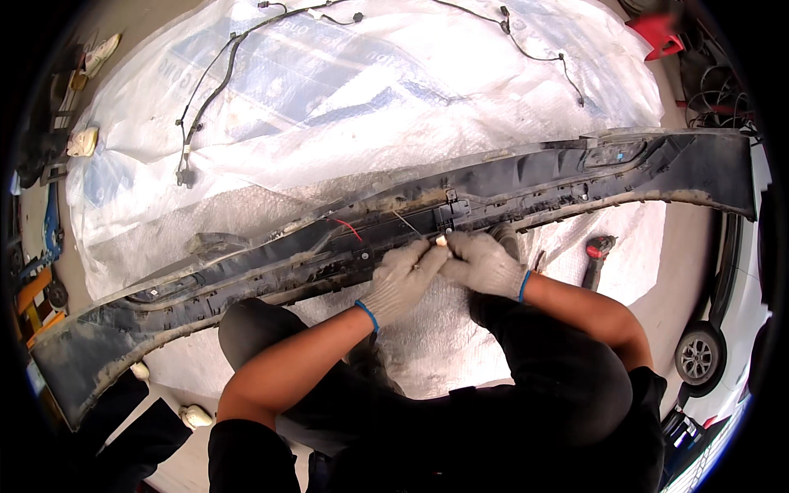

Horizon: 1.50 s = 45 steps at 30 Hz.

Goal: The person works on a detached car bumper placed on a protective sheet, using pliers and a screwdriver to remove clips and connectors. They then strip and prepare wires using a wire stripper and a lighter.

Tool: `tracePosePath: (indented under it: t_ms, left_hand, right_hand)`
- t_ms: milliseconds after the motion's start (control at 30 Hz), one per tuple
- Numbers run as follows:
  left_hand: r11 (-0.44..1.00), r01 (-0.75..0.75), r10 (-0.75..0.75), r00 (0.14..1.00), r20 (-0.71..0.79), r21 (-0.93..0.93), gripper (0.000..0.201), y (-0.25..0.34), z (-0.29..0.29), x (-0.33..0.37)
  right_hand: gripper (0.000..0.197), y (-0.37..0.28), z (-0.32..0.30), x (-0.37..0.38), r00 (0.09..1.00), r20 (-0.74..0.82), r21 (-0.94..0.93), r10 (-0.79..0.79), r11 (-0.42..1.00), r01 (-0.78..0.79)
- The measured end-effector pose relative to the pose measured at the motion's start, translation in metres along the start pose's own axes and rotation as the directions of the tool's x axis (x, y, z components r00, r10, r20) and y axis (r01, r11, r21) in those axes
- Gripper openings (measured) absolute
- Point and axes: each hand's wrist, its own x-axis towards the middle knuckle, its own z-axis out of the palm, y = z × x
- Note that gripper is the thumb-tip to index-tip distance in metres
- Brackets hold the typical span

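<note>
A long black car bumper [526, 177], inner side up and dusty, stretches across in front of my knees. Both hands wear whitish knit gloves with blue cuffs and meet over its near edge, around the middle. My left hand [404, 279] is closed, its fingertips together. My right hand [486, 264] is closed too, tips against the left ones. Between them shows a small pale piece [441, 241], too small to name. A thin light strip [406, 222] slants up from the left fingertips; its lower end is hidden. A short red wire [348, 226] lies on the bumper.
White plastic sheeting [329, 107] covers the floor, with a black wiring harness [234, 62] along its far side. A red and black power tool [598, 259] lies right of my knee. A white car's wheel [700, 358] is at the right. Another person's shoe [196, 416] shows lower left.
</note>
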Motion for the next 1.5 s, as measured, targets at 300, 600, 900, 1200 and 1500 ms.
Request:
tracePosePath:
  t_ms: [300, 600, 900, 1200, 1500]
  left_hand:
    - [0.89, -0.294, 0.299, 0.953, 0.041, 0.348, 0.016, -0.008, -0.016, 0.003]
    - [0.982, -0.191, 0.191, 0.977, -0.092, 0.015, 0.033, -0.006, -0.014, 0.003]
    - [0.962, 0.134, -0.123, 0.991, 0.06, -0.239, 0.037, 0.0, -0.019, -0.001]
    - [0.921, 0.264, -0.26, 0.964, 0.052, -0.288, 0.046, -0.019, -0.023, 0.004]
    - [0.922, 0.203, -0.184, 0.979, 0.088, -0.328, 0.042, -0.007, -0.027, 0.0]
  right_hand:
    - [0.026, 0.025, -0.003, 0.011, 0.981, -0.074, 0.45, 0.18, 0.884, -0.128]
    - [0.022, 0.009, 0.018, 0.01, 0.959, 0.244, 0.483, 0.147, 0.839, -0.252]
    - [0.029, -0.011, 0.02, 0.014, 0.892, 0.442, 0.512, 0.097, 0.789, -0.34]
    - [0.036, -0.015, 0.026, 0.02, 0.945, 0.31, 0.497, 0.102, 0.83, -0.253]
    - [0.038, -0.004, 0.01, 0.035, 0.992, -0.051, -0.185, -0.119, 0.977, 0.108]
